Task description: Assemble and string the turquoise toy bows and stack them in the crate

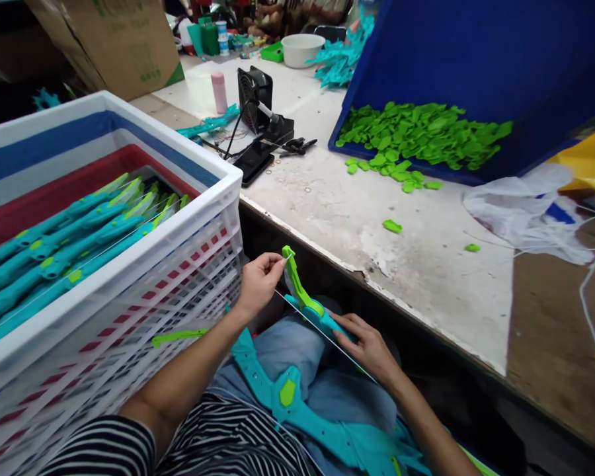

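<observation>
My left hand (262, 281) is closed in a pinch on a thin white string (317, 327), right beside the green tip (297, 281) of a toy bow. My right hand (367, 344) grips the teal limb (330, 322) of that bow, just below where the green tip joins it. From my left fingers the string runs down to the right, past my right hand. Across my lap lies a teal toy bow body (307, 416) with a green hexagonal inset (287, 393). Overlap hides whether it is part of the same bow.
To the left stands a white plastic crate (228, 173) holding several strung bows (74, 244). On the worktable (327, 198) are a small black fan (255, 99), a pink bottle (219, 92), and a tilted blue bin (441, 53) spilling green pieces (426, 135). A plastic bag (530, 211) lies right.
</observation>
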### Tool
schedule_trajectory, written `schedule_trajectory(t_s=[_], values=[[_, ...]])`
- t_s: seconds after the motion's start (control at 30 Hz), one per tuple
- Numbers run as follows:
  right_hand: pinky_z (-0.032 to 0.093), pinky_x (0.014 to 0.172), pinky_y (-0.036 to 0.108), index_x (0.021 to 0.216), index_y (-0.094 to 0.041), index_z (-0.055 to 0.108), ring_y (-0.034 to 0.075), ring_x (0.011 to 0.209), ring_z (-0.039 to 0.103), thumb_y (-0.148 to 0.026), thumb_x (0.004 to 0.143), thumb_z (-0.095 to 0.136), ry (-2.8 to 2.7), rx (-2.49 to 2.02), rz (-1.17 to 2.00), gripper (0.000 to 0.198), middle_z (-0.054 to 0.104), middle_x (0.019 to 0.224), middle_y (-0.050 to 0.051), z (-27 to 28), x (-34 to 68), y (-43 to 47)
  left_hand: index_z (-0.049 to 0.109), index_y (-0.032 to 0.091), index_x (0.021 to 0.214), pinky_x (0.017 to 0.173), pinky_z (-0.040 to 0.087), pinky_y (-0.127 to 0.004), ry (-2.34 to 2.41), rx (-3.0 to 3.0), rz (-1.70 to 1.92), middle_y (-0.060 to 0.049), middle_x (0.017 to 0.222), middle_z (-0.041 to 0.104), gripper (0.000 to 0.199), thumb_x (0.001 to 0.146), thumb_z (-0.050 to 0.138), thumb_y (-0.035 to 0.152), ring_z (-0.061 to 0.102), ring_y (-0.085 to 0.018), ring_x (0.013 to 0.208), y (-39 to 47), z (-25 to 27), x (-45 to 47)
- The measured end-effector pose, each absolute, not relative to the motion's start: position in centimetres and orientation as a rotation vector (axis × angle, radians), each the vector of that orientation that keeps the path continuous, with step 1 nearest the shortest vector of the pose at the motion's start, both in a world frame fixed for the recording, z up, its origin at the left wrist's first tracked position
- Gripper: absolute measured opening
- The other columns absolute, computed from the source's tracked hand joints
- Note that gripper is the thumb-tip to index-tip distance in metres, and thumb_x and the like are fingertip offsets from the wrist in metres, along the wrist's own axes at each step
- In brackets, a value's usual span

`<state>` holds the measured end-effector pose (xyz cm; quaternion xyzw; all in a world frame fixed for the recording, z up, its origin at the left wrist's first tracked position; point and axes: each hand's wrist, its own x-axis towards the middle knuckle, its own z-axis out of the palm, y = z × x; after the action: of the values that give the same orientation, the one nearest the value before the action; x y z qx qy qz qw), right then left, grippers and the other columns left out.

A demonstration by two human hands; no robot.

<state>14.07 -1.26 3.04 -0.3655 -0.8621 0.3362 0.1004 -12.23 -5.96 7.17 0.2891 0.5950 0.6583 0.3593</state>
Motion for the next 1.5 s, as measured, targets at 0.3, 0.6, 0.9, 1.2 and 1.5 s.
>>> schedule_trajectory(t_s=[0.3,0.6,0.9,1.2,1.5], values=[[0.052,0.066,0.023,0.118,-0.023,0.065,0.016,0.079,0.064,-0.041,0.09,0.046,-2.594,-1.074,0.885,0.038,0.064,0.094,0.007,2.8,14.3,-1.7,0.056,0.015,0.082,0.044,0.031,-0.017,1.399,0.691,1.649,0.006,0.05,0.052,0.026,0.07,0.067,0.035,0.044,-0.006,0.043,-4.7,7.0,-12.7],[0.052,0.087,0.035,0.114,-0.023,0.065,0.022,0.099,0.062,-0.04,0.091,0.049,-2.485,-1.005,0.607,0.032,0.062,0.108,0.01,6.3,10.9,-0.8,0.056,0.013,0.083,0.037,0.026,-0.016,1.205,0.651,1.497,0.006,0.048,0.053,0.043,0.064,0.076,0.046,0.04,-0.004,0.036,-5.2,7.5,-13.6],[0.047,0.067,0.028,0.088,-0.019,0.068,0.016,0.074,0.06,-0.041,0.084,0.058,-2.325,-0.746,1.096,0.024,0.066,0.081,0.004,10.0,-0.4,3.6,0.055,0.013,0.083,0.037,0.026,-0.017,1.149,0.678,1.504,0.006,0.048,0.053,0.051,0.06,0.075,0.055,0.039,-0.005,0.034,-6.4,7.6,-13.9],[0.043,0.068,0.03,0.067,-0.02,0.057,0.016,0.072,0.054,-0.027,0.083,0.056,-2.353,-0.616,0.897,0.017,0.057,0.07,0.002,10.8,-0.1,2.8,0.056,0.017,0.076,0.047,0.038,-0.02,1.47,0.941,1.366,0.004,0.055,0.052,0.029,0.071,0.068,0.042,0.05,-0.01,0.048,-6.4,7.2,-14.0],[0.047,0.075,0.033,0.068,-0.02,0.051,0.02,0.088,0.053,-0.021,0.078,0.053,-1.471,-1.013,0.441,0.01,0.054,0.087,0.006,12.6,1.1,7.9,0.068,0.018,0.081,0.074,0.044,-0.027,1.416,1.361,1.476,-0.004,0.076,0.064,0.016,0.081,0.055,0.026,0.058,-0.016,0.076,-5.9,7.6,-12.7]])
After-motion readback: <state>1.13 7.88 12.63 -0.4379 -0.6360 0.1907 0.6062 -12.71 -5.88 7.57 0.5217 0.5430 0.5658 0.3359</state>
